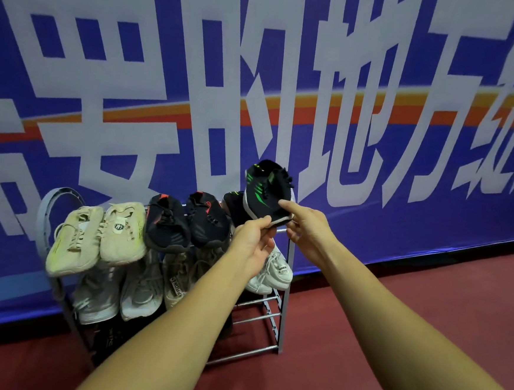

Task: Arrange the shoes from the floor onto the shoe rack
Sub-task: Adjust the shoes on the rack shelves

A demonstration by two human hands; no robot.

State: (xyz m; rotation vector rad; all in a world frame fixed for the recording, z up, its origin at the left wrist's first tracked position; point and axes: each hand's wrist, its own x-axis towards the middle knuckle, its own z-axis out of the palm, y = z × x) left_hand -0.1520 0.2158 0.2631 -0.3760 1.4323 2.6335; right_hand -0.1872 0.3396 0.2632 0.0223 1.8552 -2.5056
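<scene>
Over the top right corner of the rack point(257, 317), the black-and-green shoe point(265, 189) is in the air, far end tipped high, sole facing left. The left hand point(253, 240) pinches the sole edge at the near end. The right hand point(303, 229) clamps the other side, forefinger laid along the upper. Toe or heel in that grip, I can't tell.

Two hands on it, I'd say, to steer it level into the narrow slot left on the top shelf, just beside its mate point(232, 205), which is already parked there. Pairs sit together along that shelf: cream pair point(98, 237) far left, black-red pair point(186, 223) in the middle, toes toward us. The second shelf is packed with pale shoes, with a white shoe point(271, 273) at its right end.

Writing? Big white characters run across the blue banner point(173, 74) behind, and "的地方" reads clearly. A hexagon badge on a cream tongue and lettering on a lower shoe are too small to read.
</scene>
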